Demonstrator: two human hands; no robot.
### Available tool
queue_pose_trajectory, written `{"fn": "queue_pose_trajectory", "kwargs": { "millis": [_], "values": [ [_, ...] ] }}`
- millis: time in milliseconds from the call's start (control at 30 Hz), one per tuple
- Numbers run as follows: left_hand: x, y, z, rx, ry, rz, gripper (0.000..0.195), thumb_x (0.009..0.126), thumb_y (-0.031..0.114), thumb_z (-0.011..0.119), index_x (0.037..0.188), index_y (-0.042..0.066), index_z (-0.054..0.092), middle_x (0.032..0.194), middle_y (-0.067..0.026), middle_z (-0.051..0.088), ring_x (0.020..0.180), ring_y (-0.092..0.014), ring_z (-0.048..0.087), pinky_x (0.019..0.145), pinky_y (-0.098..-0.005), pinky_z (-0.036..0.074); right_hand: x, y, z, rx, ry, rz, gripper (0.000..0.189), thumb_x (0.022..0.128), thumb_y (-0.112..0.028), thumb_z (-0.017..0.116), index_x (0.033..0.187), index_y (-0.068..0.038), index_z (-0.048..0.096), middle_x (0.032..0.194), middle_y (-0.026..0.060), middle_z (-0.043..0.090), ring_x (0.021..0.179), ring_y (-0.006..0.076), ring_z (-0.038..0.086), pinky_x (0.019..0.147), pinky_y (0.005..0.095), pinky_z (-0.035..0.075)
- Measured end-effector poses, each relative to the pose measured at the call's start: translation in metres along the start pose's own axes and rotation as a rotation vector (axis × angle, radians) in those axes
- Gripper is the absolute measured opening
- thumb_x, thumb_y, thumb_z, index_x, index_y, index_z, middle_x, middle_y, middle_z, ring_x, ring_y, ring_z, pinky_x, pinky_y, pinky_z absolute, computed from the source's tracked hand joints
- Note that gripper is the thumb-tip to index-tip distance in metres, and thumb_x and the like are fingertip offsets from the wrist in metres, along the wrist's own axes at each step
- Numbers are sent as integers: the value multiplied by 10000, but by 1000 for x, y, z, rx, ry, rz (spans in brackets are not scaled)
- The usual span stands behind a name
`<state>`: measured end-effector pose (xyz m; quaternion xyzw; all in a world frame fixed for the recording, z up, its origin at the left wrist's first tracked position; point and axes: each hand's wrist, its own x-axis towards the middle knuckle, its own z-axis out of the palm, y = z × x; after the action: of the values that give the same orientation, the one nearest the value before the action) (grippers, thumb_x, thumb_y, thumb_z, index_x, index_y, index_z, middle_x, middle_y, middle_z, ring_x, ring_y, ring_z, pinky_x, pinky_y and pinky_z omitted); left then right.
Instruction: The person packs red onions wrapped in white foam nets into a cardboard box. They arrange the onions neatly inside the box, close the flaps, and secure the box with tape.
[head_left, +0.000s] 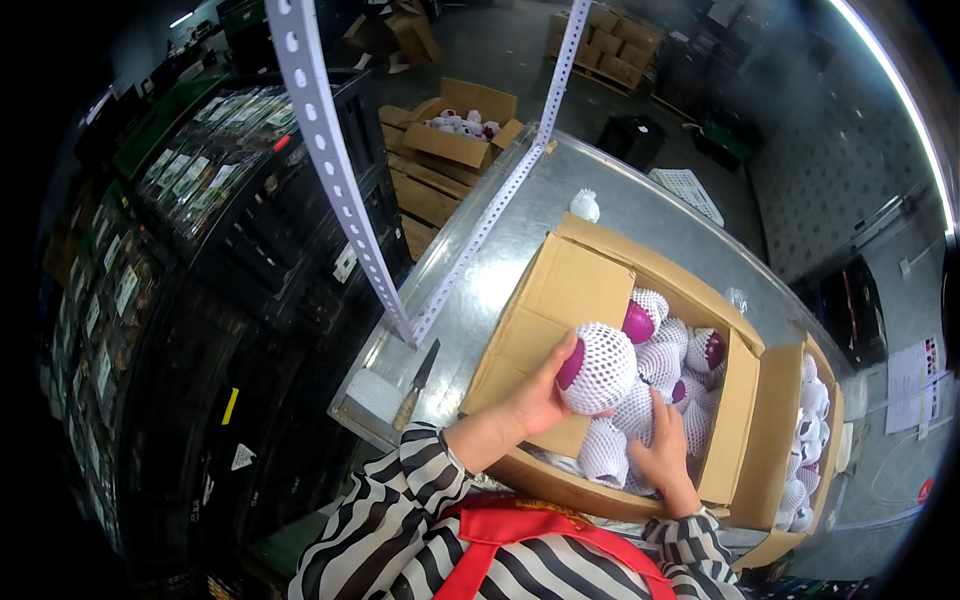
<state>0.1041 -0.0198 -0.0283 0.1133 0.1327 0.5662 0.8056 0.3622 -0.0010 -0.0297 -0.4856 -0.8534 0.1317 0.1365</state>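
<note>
My left hand (541, 396) grips a round purple fruit or vegetable in a white foam net sleeve (606, 369), raised over a cardboard box (577, 281). Bare purple skin shows at its left end, beside my thumb. Inside the box, my right hand (665, 448) rests among more netted pieces, thumb and fingers apart. It touches a netted piece (634, 411); whether it grips that piece is unclear. Another piece (639, 322) has its purple side exposed at the back of the box. The left flap partly covers the contents.
The box stands on a metal table (487, 292). A knife (418, 382) lies left, near a perforated metal upright (337, 172). One netted piece (585, 205) sits behind. A second filled box (772, 435) is at right, another (450, 146) on a pallet. Black crates (247, 247) stack at left.
</note>
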Motion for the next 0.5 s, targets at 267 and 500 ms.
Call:
{"fn": "queue_pose_trajectory", "kwargs": {
  "millis": [267,500],
  "values": [
    [1,-1,-1,46,19,9,768,853,661,525,1397,133,406,1332,-98,521,1210,-299,525,903,-607,487,-5,4,-4,286,77,118,849,673,-155,739,1425,-34,366,1222,210,518,1145,343,498,996,408,398],
    [0,6,-3,144,75,104,883,776,711,584,1415,136,387,1391,-139,466,1259,-366,466,936,-640,450,-46,6,-75,445,723,133,756,797,-51,670,1458,-25,303,1403,171,422,1314,294,421,1075,416,350]
  ]
}}
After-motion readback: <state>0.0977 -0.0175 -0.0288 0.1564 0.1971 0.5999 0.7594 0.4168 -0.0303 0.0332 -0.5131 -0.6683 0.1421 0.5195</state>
